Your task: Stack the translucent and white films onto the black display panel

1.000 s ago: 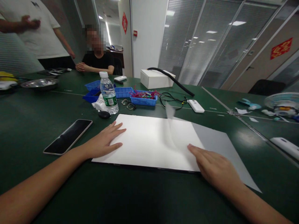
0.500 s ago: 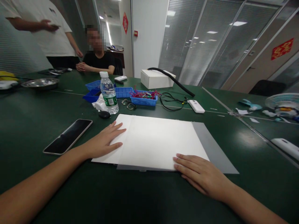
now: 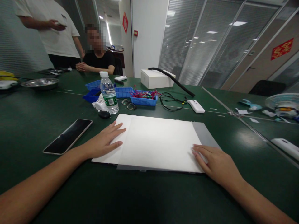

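A bright white sheet [image 3: 156,143] lies flat on the dark green table, with a greyish, see-through-looking sheet [image 3: 205,129] sticking out from under its right side and front edge. My left hand [image 3: 106,141] rests on the white sheet's left part, fingers spread and palm down. At the right edge, my right hand [image 3: 215,161] touches the white sheet with its fingertips, fingers stretched out and close together. It covers part of the grey sheet. Beside my left forearm lies a phone [image 3: 68,137] with a dark screen.
Beyond the sheets stand a water bottle [image 3: 109,93], a black mouse [image 3: 104,114], glasses [image 3: 131,106] and a blue tray [image 3: 143,101] of coloured wires. A white box [image 3: 151,79], a black tube [image 3: 177,83] and a white device [image 3: 196,106] lie farther back. Two people are across the table.
My right hand has moved right and slightly away from me, from the white sheet's front edge to its right edge. My left hand stays put. The standing person has shifted right.
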{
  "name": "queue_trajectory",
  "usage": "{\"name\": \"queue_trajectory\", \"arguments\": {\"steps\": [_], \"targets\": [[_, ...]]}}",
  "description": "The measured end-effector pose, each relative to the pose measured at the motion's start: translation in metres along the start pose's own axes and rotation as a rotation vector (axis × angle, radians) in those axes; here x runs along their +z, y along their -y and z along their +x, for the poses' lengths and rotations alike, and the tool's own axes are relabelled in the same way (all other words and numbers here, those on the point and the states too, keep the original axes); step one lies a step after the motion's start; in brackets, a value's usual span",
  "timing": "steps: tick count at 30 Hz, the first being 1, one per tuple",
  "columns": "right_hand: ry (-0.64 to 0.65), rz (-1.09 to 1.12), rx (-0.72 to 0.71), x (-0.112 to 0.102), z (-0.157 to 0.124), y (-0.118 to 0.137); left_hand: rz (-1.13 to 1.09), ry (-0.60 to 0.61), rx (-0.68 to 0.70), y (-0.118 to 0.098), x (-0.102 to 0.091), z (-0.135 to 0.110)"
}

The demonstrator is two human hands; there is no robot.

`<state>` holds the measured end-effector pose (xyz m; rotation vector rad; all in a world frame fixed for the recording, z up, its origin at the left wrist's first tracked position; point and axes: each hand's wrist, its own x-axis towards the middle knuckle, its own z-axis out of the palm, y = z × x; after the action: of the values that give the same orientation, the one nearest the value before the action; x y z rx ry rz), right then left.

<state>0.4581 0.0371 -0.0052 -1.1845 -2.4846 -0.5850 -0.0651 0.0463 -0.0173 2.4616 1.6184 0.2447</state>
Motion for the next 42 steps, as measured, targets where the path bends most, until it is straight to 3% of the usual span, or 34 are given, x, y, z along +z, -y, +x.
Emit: {"name": "queue_trajectory", "arguments": {"steps": [10, 23, 42], "targets": [[0.041, 0.152, -0.178, -0.008, 0.004, 0.016, 0.003, -0.012, 0.001, 0.002, 0.002, -0.001], [0.216, 0.314, -0.363, -0.008, 0.0, 0.01, 0.013, -0.016, -0.04, -0.001, 0.002, -0.002], [0.243, 0.387, -0.402, -0.005, 0.003, 0.016, 0.009, -0.049, -0.013, 0.004, 0.004, -0.002]]}}
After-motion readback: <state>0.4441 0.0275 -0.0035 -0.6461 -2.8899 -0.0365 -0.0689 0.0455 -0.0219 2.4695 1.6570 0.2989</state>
